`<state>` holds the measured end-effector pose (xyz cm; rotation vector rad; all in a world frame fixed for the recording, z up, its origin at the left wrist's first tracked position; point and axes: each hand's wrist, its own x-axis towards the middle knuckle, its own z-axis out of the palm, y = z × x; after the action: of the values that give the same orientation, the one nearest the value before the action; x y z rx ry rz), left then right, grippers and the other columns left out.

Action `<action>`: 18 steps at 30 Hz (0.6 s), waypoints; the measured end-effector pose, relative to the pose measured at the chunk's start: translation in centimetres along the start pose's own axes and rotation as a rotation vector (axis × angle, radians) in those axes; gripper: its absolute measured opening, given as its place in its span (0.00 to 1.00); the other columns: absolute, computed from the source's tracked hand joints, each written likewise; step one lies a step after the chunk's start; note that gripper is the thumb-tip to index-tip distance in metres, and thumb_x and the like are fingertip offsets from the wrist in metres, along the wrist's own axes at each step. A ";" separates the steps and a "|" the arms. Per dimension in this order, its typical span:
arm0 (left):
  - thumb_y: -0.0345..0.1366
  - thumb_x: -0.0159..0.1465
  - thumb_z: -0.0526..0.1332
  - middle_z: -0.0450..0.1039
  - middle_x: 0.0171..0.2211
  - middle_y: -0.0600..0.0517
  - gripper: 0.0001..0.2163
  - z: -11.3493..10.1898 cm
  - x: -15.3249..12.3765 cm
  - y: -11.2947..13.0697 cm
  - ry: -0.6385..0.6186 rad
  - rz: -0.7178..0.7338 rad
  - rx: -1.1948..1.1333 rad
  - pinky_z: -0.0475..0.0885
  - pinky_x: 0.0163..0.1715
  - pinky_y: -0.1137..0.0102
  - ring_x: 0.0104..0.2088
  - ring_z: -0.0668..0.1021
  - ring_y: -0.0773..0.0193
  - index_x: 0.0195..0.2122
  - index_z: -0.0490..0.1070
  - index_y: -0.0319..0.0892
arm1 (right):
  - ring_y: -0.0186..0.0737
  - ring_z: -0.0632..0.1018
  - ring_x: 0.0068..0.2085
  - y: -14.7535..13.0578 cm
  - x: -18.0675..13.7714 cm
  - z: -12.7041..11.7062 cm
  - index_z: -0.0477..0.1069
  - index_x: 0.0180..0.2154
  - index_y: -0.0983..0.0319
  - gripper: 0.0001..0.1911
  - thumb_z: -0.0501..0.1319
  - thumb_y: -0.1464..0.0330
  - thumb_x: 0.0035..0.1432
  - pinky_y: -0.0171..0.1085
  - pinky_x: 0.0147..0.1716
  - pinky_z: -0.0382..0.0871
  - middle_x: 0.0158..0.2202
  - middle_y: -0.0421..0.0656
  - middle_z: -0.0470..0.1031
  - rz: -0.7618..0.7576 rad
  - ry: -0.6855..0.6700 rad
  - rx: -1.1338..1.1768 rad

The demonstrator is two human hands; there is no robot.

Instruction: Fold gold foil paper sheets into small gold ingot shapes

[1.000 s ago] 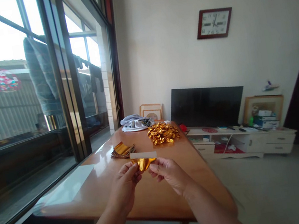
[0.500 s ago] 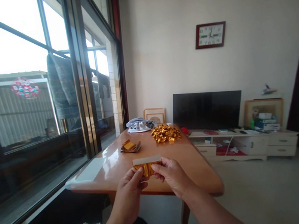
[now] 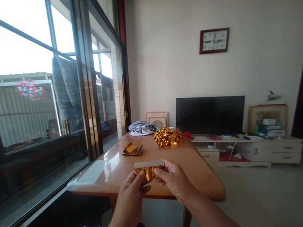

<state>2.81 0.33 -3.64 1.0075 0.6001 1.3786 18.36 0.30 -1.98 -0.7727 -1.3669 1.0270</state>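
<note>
Both hands pinch one small sheet of gold foil paper [image 3: 148, 169] in front of me, its white back folded over along the top edge. My left hand [image 3: 131, 197] grips its left side with thumb and fingers closed. My right hand [image 3: 173, 181] grips the right side the same way. The paper is held in the air over the near edge of the wooden table [image 3: 189, 169]. Farther back on the table lie a small stack of flat gold sheets [image 3: 132, 149] and a heap of folded gold paper pieces [image 3: 168, 136].
A bundle of grey cloth [image 3: 141, 127] lies at the table's far end. Tall sliding glass doors [image 3: 86, 81] run along the left. A dark TV [image 3: 210, 110] on a low white cabinet [image 3: 249, 148] stands at the back right; a wall clock [image 3: 214, 40] hangs above.
The view has pulled back from the table and tilted up a little. Both hands keep pinching the gold paper, which now looks more folded together between the fingers.
</note>
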 end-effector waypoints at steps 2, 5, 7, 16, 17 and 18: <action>0.44 0.60 0.68 0.76 0.40 0.50 0.12 0.1 -0.1 -0.2 -0.009 -0.002 -0.002 0.69 0.31 0.73 0.37 0.77 0.64 0.40 0.73 0.43 | 0.33 0.70 0.27 0.1 0.0 0.0 0.72 0.37 0.62 0.14 0.67 0.58 0.55 0.32 0.25 0.62 0.28 0.39 0.73 0.016 0.006 -0.010; 0.45 0.61 0.67 0.76 0.38 0.50 0.12 0.2 -0.1 -0.4 -0.010 0.003 0.005 0.66 0.27 0.75 0.35 0.76 0.65 0.41 0.73 0.43 | 0.33 0.71 0.27 0.2 -0.1 0.0 0.72 0.36 0.62 0.16 0.68 0.57 0.54 0.32 0.25 0.63 0.28 0.40 0.73 0.055 0.019 -0.035; 0.45 0.61 0.67 0.75 0.37 0.51 0.12 0.2 -0.1 -0.6 -0.007 0.011 0.005 0.65 0.26 0.75 0.33 0.75 0.66 0.41 0.74 0.43 | 0.33 0.71 0.27 0.2 -0.2 0.0 0.72 0.35 0.62 0.16 0.68 0.57 0.53 0.32 0.25 0.62 0.28 0.40 0.74 0.075 0.024 -0.043; 0.38 0.59 0.71 0.73 0.33 0.52 0.11 0.7 -0.6 -1.2 -0.036 -0.019 -0.038 0.66 0.27 0.76 0.31 0.72 0.70 0.41 0.76 0.40 | 0.29 0.63 0.24 0.0 -0.7 -0.1 0.72 0.35 0.63 0.11 0.67 0.62 0.55 0.31 0.23 0.57 0.25 0.36 0.68 0.073 -0.009 0.012; 0.38 0.58 0.71 0.73 0.32 0.52 0.12 0.8 -0.6 -1.1 -0.033 -0.018 -0.052 0.66 0.27 0.76 0.30 0.72 0.70 0.40 0.76 0.40 | 0.29 0.63 0.25 -0.1 -0.8 -0.2 0.72 0.35 0.63 0.11 0.67 0.62 0.55 0.31 0.24 0.57 0.26 0.36 0.68 0.063 -0.022 0.017; 0.38 0.58 0.71 0.73 0.31 0.53 0.11 0.9 -0.7 -1.0 -0.030 -0.015 -0.069 0.66 0.28 0.76 0.29 0.72 0.70 0.39 0.76 0.39 | 0.29 0.64 0.25 -0.1 -0.9 -0.3 0.72 0.36 0.63 0.11 0.67 0.63 0.55 0.31 0.24 0.58 0.26 0.36 0.69 0.049 -0.033 0.024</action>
<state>3.97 -0.41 -4.20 0.9647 0.5337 1.3602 18.75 -0.54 -2.25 -0.7784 -1.3669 1.0967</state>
